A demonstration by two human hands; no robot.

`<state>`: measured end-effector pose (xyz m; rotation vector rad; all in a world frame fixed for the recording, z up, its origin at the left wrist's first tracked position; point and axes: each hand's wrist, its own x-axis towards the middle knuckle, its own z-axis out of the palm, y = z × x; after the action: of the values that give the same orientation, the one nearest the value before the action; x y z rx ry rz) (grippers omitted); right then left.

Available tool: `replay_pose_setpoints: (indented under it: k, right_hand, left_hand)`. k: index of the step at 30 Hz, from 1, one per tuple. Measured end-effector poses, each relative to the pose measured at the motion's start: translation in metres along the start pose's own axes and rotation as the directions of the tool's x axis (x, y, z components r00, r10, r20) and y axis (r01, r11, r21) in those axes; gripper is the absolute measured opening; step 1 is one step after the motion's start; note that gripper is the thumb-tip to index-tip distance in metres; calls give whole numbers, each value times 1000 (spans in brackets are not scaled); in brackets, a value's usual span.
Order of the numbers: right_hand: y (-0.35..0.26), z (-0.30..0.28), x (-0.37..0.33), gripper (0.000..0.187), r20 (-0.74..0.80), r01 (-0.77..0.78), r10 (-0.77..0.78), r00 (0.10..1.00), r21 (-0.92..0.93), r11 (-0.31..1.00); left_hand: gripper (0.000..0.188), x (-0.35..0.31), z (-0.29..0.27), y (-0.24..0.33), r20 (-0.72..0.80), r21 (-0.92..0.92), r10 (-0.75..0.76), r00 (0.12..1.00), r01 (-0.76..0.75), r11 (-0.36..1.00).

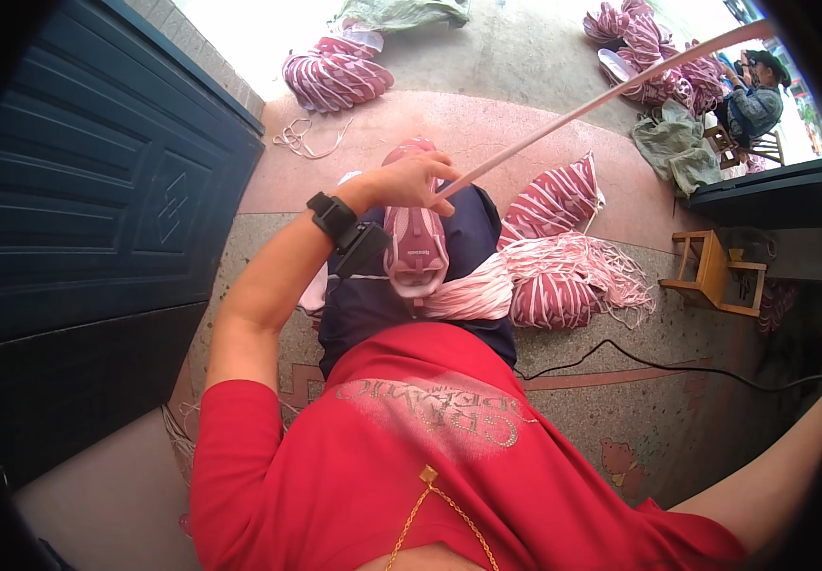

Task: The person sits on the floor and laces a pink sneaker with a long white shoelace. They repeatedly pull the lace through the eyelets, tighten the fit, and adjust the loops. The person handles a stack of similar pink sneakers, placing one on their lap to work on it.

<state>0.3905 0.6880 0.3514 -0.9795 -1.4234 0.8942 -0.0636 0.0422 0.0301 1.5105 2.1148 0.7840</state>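
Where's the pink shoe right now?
In the head view, the pink shoe is near centre over dark trousers, by the left hand, left of the pale strands.

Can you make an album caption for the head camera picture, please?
The left hand holds a taut pink lace by a pink shoe on navy trousers.

It's dusty pink for the sneaker, paler pink for the shoelace, navy for the trousers! Bright red fills the shirt, deep rose streaked with white marks the bundle, and there's dark blue across the panelled door, speckled grey and pink on the floor.
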Motion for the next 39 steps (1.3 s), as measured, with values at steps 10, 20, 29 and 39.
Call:
replay_pose_setpoints:
  k: [10,20,29,39]
  right_hand:
    - [41,23,6,26,43,-79,74,996,132,988]
    - [126,85,47,30,172,-301,253,952,374,877]
    - [242,272,-278,25,615,-586,496,614,-66,808]
    - [181,381,-590,26,988,-48,149,28,-148,988]
  left_hand:
    - [38,-1,-47,61,195,-792,59,979,121,598]
    - [14,-247,-175,-63,-560,-806,-661,500,-514,295]
    - [27,-484,-216,-108,-469,-686,-734,-492,-321,654]
    - [28,-137,-1,-66,-223,-821,-811,541,345,455]
